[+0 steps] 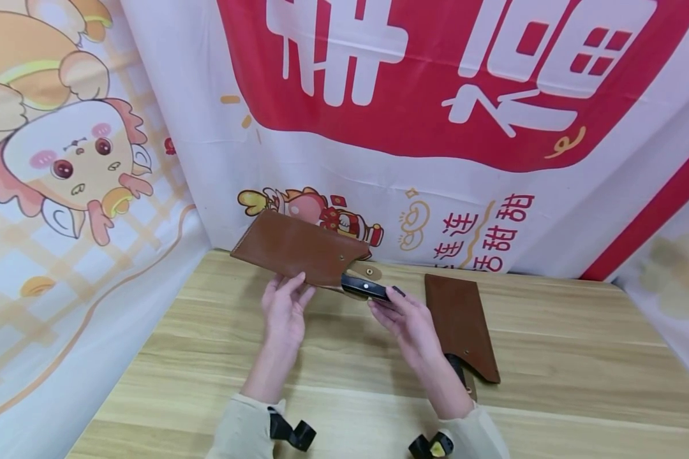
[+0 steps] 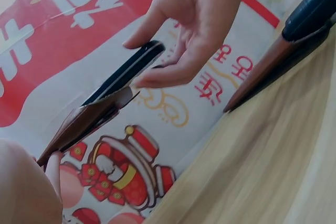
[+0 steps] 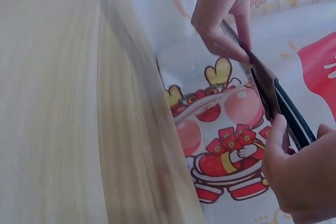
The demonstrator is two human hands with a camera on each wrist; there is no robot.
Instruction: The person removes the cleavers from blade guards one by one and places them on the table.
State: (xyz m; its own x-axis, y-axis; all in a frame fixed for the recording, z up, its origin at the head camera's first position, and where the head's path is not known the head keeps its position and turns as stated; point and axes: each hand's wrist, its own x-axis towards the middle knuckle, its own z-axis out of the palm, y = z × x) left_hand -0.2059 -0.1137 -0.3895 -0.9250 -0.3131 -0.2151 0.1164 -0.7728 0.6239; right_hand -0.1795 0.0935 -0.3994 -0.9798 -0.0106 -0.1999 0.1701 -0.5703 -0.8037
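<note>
A broad brown leather knife sheath is held tilted above the table, near its back edge. From its mouth sticks the black riveted handle of a knife; the blade is hidden inside. My left hand pinches the sheath's lower edge between thumb and fingers. With thumb above and fingers below, my right hand grips the end of the handle. A strap with a metal snap hangs unfastened beside the handle. In the left wrist view, the handle lies between the right thumb and fingers.
A second brown sheath with a black-handled knife lies right of my right hand, partly behind that forearm. The wooden table meets a printed cloth backdrop at the back. Another printed cloth hangs on the left.
</note>
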